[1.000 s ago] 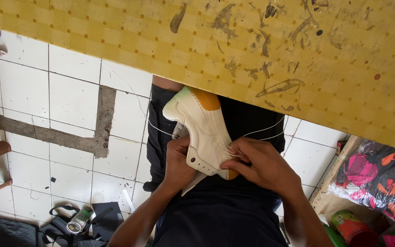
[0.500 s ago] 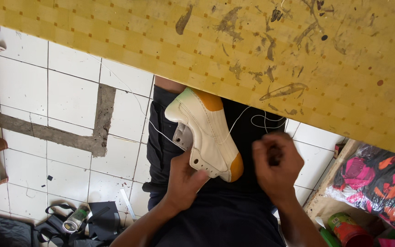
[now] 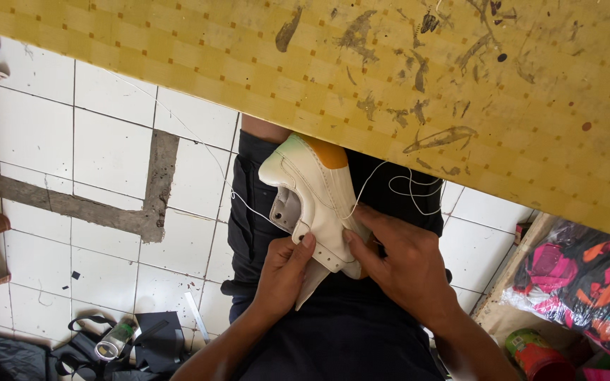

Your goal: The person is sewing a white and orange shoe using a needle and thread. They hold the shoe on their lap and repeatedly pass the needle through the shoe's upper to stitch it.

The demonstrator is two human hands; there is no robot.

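White shoe [image 3: 317, 204]: light, stiff-soled, supple upper. Left hand [image 3: 282, 271] clasps the heel; right hand [image 3: 405, 264] pinches its side, thread [image 3: 411, 187] trailing.

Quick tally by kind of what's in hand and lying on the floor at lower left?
White shoe on the lap, held by left hand and right hand: 1
White thread: 1
Small bottle on the floor: 1
Total: 3

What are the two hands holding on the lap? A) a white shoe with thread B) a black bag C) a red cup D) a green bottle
A: both the left hand and the right hand grip a white shoe with an orange patch, and thin white thread loops from it.
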